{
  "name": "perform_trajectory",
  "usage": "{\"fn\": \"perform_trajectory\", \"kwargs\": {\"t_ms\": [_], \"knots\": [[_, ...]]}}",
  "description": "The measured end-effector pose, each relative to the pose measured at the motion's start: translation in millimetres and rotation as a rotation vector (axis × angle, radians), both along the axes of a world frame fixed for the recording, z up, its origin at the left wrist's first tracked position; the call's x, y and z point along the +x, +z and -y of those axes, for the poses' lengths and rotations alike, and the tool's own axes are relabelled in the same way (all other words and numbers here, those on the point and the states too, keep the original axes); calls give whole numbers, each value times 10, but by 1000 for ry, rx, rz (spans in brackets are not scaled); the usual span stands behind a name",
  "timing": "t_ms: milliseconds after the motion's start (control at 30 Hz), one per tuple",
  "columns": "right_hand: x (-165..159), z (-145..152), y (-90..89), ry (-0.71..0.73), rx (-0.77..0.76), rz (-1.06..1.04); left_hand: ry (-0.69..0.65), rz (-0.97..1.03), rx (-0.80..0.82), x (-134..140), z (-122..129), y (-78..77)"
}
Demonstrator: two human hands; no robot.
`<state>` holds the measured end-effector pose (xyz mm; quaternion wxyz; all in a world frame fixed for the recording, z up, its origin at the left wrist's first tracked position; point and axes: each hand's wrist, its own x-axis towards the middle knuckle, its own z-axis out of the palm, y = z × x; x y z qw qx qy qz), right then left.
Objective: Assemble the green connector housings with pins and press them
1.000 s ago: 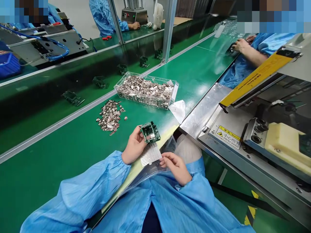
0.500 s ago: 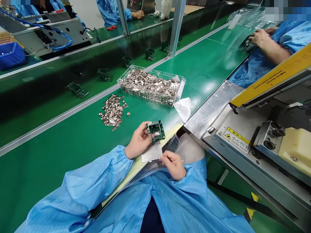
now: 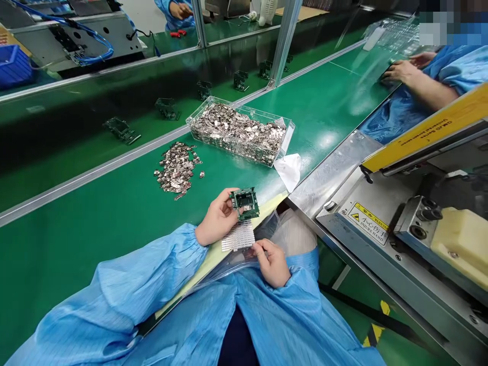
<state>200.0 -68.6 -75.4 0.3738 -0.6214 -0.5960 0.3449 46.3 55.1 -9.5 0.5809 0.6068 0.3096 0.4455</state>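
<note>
My left hand (image 3: pixel 218 218) is closed around the edge of a green circuit board (image 3: pixel 252 212) with a dark square opening in its middle. Just below the board is a thin silver sheet (image 3: pixel 238 238) divided into rows of small pieces, its upper edge close to my left fingers. Whether the left hand also grips this sheet, I cannot tell. My right hand (image 3: pixel 272 263) is at the sheet's lower right corner, thumb and forefinger pinched together there. A clear plastic bag (image 3: pixel 269 229) and a pale yellow strip (image 3: pixel 204 274) lie under the hands.
Beyond my hands stand a clear tray (image 3: pixel 280 152) full of small metal parts and a loose pile of such parts (image 3: pixel 177 170). A white scrap (image 3: pixel 288 172) lies nearby. Several circuit boards (image 3: pixel 122 130) line the back. At right are a machine (image 3: pixel 366 203) and a co-worker's hands (image 3: pixel 402 71).
The view has shifted slightly. My hands keep nearly the same hold on the board and sheet. Across the bench, another person's hand has moved left.
</note>
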Motion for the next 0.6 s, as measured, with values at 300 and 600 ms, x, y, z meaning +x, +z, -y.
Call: {"fn": "perform_trajectory", "kwargs": {"t_ms": [300, 600], "knots": [[263, -161, 167, 71, -246, 266, 29, 48, -4, -18, 42, -11], [238, -103, 872, -92, 97, -85, 23, 87, -64, -6, 249, 74]]}}
